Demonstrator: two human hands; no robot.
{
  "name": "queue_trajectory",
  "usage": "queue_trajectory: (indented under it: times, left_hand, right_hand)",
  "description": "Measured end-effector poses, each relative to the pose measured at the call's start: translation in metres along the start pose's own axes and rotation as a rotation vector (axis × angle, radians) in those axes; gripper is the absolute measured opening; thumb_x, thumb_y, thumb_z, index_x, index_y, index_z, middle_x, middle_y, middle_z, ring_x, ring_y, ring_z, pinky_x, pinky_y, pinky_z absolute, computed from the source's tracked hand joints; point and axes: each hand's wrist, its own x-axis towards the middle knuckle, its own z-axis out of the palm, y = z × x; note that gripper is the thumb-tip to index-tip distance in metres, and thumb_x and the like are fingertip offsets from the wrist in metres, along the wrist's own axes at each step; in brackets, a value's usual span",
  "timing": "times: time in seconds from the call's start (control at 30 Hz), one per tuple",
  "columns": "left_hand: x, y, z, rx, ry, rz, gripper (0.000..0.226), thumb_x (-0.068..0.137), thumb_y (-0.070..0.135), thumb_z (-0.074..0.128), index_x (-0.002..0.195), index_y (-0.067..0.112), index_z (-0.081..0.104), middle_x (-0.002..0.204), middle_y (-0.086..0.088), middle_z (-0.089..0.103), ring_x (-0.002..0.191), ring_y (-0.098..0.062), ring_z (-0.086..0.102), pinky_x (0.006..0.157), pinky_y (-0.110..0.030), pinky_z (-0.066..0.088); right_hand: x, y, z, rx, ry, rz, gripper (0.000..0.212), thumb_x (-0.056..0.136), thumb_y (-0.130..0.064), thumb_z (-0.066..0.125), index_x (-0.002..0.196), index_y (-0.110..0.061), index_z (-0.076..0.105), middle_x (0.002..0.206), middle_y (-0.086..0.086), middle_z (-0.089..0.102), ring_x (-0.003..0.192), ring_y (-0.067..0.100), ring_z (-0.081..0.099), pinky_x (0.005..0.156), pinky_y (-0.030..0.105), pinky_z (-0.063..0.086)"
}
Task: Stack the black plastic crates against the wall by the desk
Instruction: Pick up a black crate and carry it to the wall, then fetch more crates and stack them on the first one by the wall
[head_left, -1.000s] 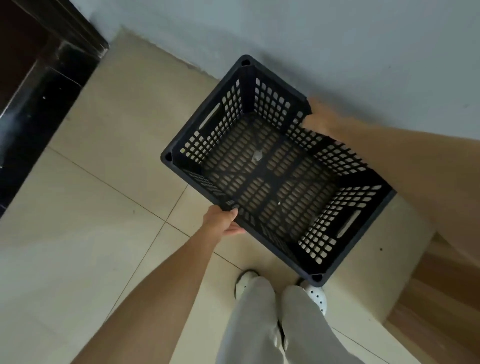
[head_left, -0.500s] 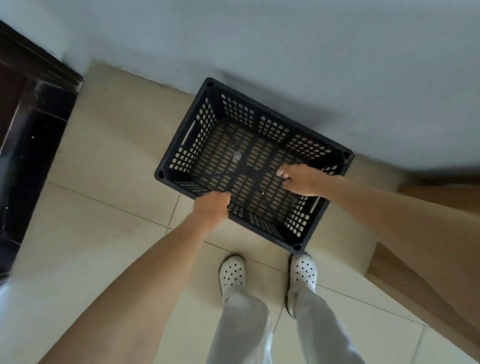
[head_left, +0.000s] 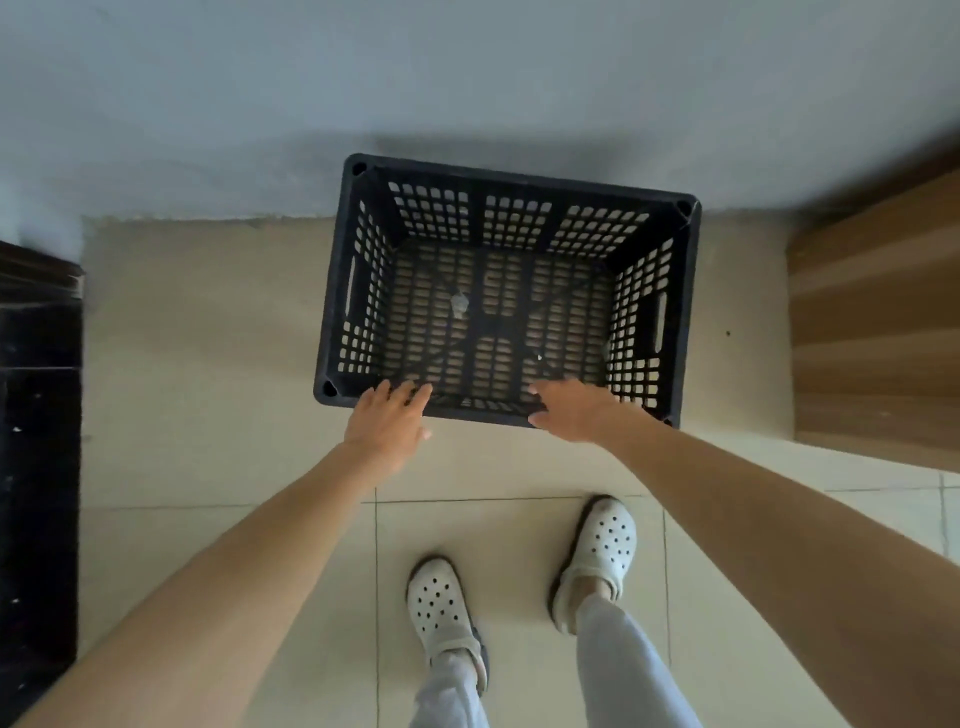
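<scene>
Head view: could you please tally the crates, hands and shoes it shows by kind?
Black plastic crate: 1
Hands: 2 (left hand, right hand)
White clogs: 2 (left clog, right clog)
Total: 5

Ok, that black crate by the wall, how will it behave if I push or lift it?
Probably light for its size: the black crate is all perforated walls and holds only a scrap. Likely stiff, given its thick rim. On the smooth tile floor it should slide rather than tip.
</scene>
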Motion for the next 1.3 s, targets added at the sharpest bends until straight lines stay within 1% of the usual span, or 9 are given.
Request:
queue_trajectory:
  times: [0.07, 0.13, 0.2, 0.3, 0.6, 0.83, 0.93, 1.1, 1.3]
  left_hand:
    - [0.011, -0.005, 0.015, 0.057, -0.051, -0.023, 0.063, 0.101, 0.047, 0.037, 0.154, 0.019, 0.019, 0.158, -0.007, 0.030, 0.144, -0.035, 0.029, 0.119, -0.046, 0.023]
    - [0.021, -0.007, 0.026, 0.111, -0.002, -0.018, 0.053, 0.101, 0.043, 0.041, 0.147, 0.019, 0.031, 0.146, -0.008, 0.047, 0.134, -0.035, 0.045, 0.112, -0.045, 0.036]
    - [0.031, -0.009, 0.031, 0.188, 0.099, 0.023, 0.039, 0.102, 0.038, 0.041, 0.136, 0.019, 0.044, 0.125, -0.006, 0.063, 0.114, -0.030, 0.062, 0.090, -0.040, 0.049]
    - [0.042, -0.015, 0.030, 0.304, 0.151, 0.127, 0.030, 0.103, 0.035, 0.042, 0.127, 0.019, 0.050, 0.105, -0.003, 0.069, 0.097, -0.027, 0.069, 0.065, -0.035, 0.042]
    - [0.055, -0.019, 0.014, 0.303, 0.177, 0.102, 0.032, 0.103, 0.035, 0.041, 0.127, 0.018, 0.052, 0.107, -0.008, 0.069, 0.101, -0.031, 0.067, 0.072, -0.036, 0.045]
    - [0.070, -0.030, -0.013, 0.349, 0.120, 0.036, 0.046, 0.095, 0.010, 0.056, 0.138, 0.022, 0.044, 0.118, -0.007, 0.064, 0.108, -0.030, 0.064, 0.077, -0.038, 0.049]
    - [0.062, -0.023, -0.025, 0.261, 0.099, 0.024, 0.035, 0.101, 0.021, 0.050, 0.136, 0.020, 0.044, 0.121, -0.010, 0.062, 0.111, -0.032, 0.062, 0.085, -0.042, 0.050]
    - [0.019, -0.002, -0.093, 0.090, 0.301, 0.056, 0.037, 0.102, 0.030, 0.048, 0.137, 0.019, 0.046, 0.124, -0.005, 0.060, 0.114, -0.028, 0.060, 0.083, -0.043, 0.055]
    - [-0.072, 0.021, -0.201, -0.130, 0.601, 0.080, 0.032, 0.097, 0.027, 0.056, 0.129, 0.023, 0.057, 0.120, 0.001, 0.064, 0.106, -0.022, 0.062, 0.075, -0.039, 0.055]
  right_hand:
    - [0.001, 0.000, 0.031, -0.065, 0.000, -0.002, 0.048, 0.097, -0.026, 0.050, 0.143, -0.019, 0.036, 0.141, 0.010, 0.050, 0.126, 0.032, 0.050, 0.101, 0.045, 0.044]
    - [0.004, 0.001, 0.052, -0.186, 0.062, -0.019, 0.060, 0.092, -0.012, 0.058, 0.144, -0.017, 0.029, 0.141, 0.008, 0.047, 0.124, 0.031, 0.051, 0.096, 0.043, 0.047]
    - [0.009, 0.007, 0.064, -0.284, 0.144, -0.052, 0.078, 0.083, -0.002, 0.067, 0.147, -0.016, 0.024, 0.140, 0.005, 0.047, 0.120, 0.030, 0.055, 0.090, 0.041, 0.050]
    - [0.015, 0.013, 0.068, -0.368, 0.230, -0.098, 0.080, 0.081, 0.001, 0.067, 0.146, -0.015, 0.023, 0.137, 0.002, 0.050, 0.113, 0.030, 0.062, 0.084, 0.043, 0.053]
    - [0.034, 0.022, 0.046, -0.416, 0.287, -0.111, 0.082, 0.084, 0.003, 0.060, 0.150, -0.021, 0.017, 0.139, 0.000, 0.051, 0.114, 0.032, 0.061, 0.084, 0.042, 0.051]
    - [0.058, 0.023, 0.002, -0.457, 0.283, -0.118, 0.079, 0.087, 0.003, 0.058, 0.151, -0.022, 0.019, 0.142, 0.004, 0.048, 0.119, 0.033, 0.057, 0.089, 0.043, 0.048]
    - [0.047, 0.023, 0.000, -0.398, 0.278, -0.089, 0.072, 0.090, 0.000, 0.056, 0.150, -0.020, 0.022, 0.144, 0.006, 0.045, 0.122, 0.032, 0.055, 0.090, 0.043, 0.048]
    - [-0.013, 0.012, -0.038, -0.160, 0.453, -0.066, 0.047, 0.100, -0.026, 0.048, 0.144, -0.017, 0.032, 0.137, 0.009, 0.049, 0.121, 0.031, 0.051, 0.087, 0.044, 0.049]
    - [-0.138, -0.006, -0.107, 0.195, 0.790, -0.019, 0.032, 0.100, -0.030, 0.048, 0.131, -0.022, 0.045, 0.124, 0.002, 0.058, 0.111, 0.024, 0.056, 0.081, 0.043, 0.056]
